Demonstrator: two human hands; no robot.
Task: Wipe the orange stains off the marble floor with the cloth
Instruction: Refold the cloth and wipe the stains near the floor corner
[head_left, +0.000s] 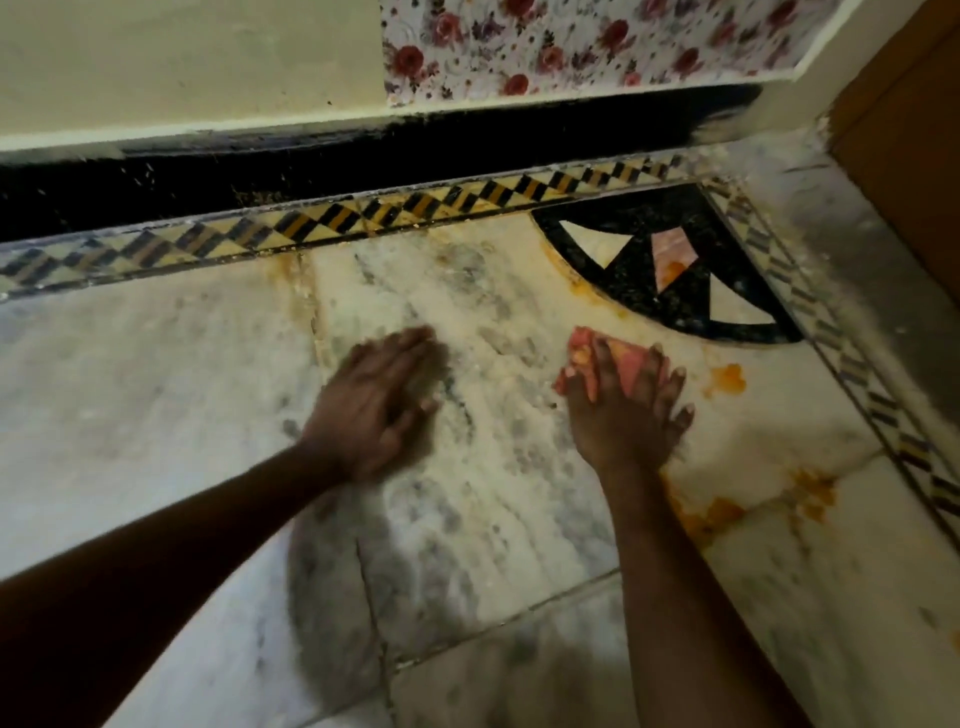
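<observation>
Right hand (626, 410) presses a pink cloth (597, 358) flat on the marble floor (156, 389), fingers spread; left hand (376, 400) lies open, blurred, bracing nearby.

Judgement: keep the palm weight on the cloth, sweep right toward the nearest orange stain (727, 378), and refold once it loads up.

Count — one cloth, two hands; at least five stain patches, edges smeared.

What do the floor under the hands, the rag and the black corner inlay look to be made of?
Floor: apparently polished white marble, judging by the grey veining and slab joints; dull and smeared here. Rag under the right hand: soft pinkish fabric, bunched, with orange soiling; weave too blurred to tell. Corner inlay: speckled black stone, perhaps granite, set with pale and pink pieces.
</observation>
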